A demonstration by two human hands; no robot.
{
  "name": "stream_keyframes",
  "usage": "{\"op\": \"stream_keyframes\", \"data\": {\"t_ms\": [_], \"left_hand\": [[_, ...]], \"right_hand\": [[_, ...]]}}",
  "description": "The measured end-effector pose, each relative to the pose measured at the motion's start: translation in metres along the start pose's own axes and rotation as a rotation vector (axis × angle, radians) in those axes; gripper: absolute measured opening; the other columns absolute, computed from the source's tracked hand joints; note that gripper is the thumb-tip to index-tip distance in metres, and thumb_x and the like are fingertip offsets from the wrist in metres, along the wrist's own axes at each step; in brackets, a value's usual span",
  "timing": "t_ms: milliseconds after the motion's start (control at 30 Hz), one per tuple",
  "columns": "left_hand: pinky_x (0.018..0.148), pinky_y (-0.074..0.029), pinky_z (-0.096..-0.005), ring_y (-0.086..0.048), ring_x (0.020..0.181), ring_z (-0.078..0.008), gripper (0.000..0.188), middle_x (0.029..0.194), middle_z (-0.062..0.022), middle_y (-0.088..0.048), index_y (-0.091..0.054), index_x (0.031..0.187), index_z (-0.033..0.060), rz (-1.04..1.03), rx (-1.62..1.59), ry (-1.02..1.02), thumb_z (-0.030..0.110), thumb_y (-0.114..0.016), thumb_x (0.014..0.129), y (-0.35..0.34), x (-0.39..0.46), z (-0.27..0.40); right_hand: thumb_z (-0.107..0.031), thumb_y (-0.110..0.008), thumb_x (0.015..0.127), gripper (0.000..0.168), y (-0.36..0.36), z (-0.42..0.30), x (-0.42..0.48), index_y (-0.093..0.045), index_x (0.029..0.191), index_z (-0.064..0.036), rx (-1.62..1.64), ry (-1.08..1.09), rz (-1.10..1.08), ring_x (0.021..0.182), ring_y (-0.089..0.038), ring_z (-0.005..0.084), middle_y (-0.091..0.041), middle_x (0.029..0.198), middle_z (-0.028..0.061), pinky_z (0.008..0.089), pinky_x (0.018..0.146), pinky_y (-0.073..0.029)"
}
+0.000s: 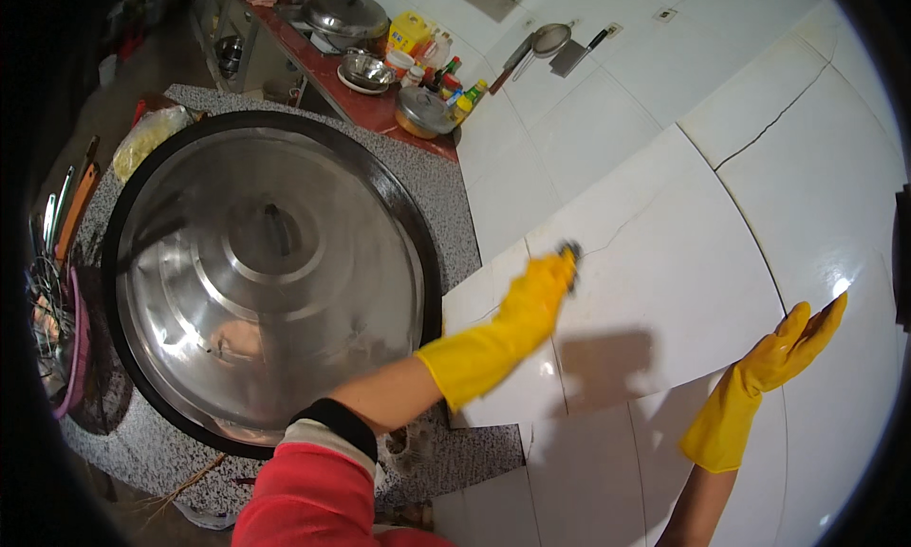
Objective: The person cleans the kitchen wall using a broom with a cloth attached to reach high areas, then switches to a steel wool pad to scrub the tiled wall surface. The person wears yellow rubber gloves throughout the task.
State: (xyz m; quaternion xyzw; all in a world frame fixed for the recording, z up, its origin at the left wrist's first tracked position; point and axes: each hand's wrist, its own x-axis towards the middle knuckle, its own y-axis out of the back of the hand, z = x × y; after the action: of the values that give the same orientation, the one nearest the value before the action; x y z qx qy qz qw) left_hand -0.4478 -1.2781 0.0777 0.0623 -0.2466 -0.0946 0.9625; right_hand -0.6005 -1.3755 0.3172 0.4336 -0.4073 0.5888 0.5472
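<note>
A yellow rubber glove covers my left hand (541, 287), whose fingers close around a dark metal scouring pad (571, 252). The pad meets a white tile panel (676, 262), near a thin crack in its surface. My right hand (793, 348), in a matching glove, rests against the white wall tiles (840, 212) at the right, fingers extended and nothing in its grasp. Left of my left forearm, a large domed stainless steel lid (334, 319) covers a black-rimmed wok (431, 276). The wok sits in a speckled stone counter (455, 227).
A red counter (320, 70) at the back carries a lidded pan (345, 13), metal bowls (366, 70) and several bottles. A cleaver (578, 56) and a strainer (552, 40) hang on the wall. Utensils (75, 212) and a pink-rimmed basket (78, 348) stand at the left.
</note>
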Motion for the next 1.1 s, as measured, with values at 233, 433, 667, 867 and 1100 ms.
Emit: {"op": "stream_keyframes", "data": {"t_ms": [233, 433, 667, 867, 1100], "left_hand": [[0.08, -0.05, -0.0403, -0.058, 0.088, -0.0356, 0.024, 0.103, -0.0181, -0.057, -0.055, 0.116, 0.0044, 0.249, 0.101, -0.444, 0.011, -0.049, 0.094, -0.011, -0.007, -0.008], [0.084, -0.048, -0.0418, -0.053, 0.103, -0.0384, 0.047, 0.11, -0.016, -0.057, -0.052, 0.128, 0.0087, 0.085, -0.174, 0.158, 0.004, -0.054, 0.081, 0.008, 0.058, -0.032], [0.087, -0.045, -0.0429, -0.05, 0.104, -0.0404, 0.05, 0.111, -0.0177, -0.054, -0.052, 0.124, 0.003, 0.189, 0.066, -0.264, -0.001, -0.053, 0.074, 0.007, 0.06, -0.026], [0.086, -0.046, -0.0406, -0.05, 0.103, -0.0405, 0.049, 0.112, -0.0181, -0.054, -0.053, 0.123, 0.0055, 0.113, -0.032, 0.038, -0.006, -0.052, 0.075, -0.018, 0.028, -0.088], [0.084, -0.047, -0.0405, -0.053, 0.1, -0.0378, 0.046, 0.111, -0.0189, -0.053, -0.053, 0.124, 0.0076, 0.181, 0.098, -0.137, -0.005, -0.05, 0.08, -0.008, 0.048, -0.077]], "right_hand": [[-0.019, -0.048, 0.1, 0.047, -0.003, 0.0, 0.001, -0.038, 0.141, 0.0, 0.035, -0.028, -0.006, 0.138, -0.035, 0.025, -0.038, 0.147, 0.0147, 0.0339, 0.114, -0.024], [-0.017, -0.049, 0.1, 0.047, 0.0, 0.001, 0.0, -0.037, 0.142, 0.0, 0.018, -0.003, -0.017, 0.138, -0.034, 0.0245, -0.038, 0.148, 0.0144, 0.0332, 0.113, -0.025], [-0.014, -0.047, 0.1, 0.045, 0.005, 0.005, -0.004, -0.037, 0.142, 0.0, 0.032, -0.023, -0.034, 0.138, -0.034, 0.0243, -0.038, 0.148, 0.0142, 0.0329, 0.114, -0.024], [-0.017, -0.046, 0.101, 0.046, -0.003, -0.001, 0.004, -0.036, 0.142, 0.0, 0.051, 0.007, -0.024, 0.14, -0.031, 0.027, -0.036, 0.149, 0.0155, 0.0358, 0.116, -0.021], [-0.018, -0.047, 0.1, 0.047, -0.003, -0.001, 0.003, -0.036, 0.142, 0.0, 0.099, 0.001, -0.024, 0.14, -0.031, 0.027, -0.037, 0.148, 0.0154, 0.0356, 0.116, -0.021]]}}
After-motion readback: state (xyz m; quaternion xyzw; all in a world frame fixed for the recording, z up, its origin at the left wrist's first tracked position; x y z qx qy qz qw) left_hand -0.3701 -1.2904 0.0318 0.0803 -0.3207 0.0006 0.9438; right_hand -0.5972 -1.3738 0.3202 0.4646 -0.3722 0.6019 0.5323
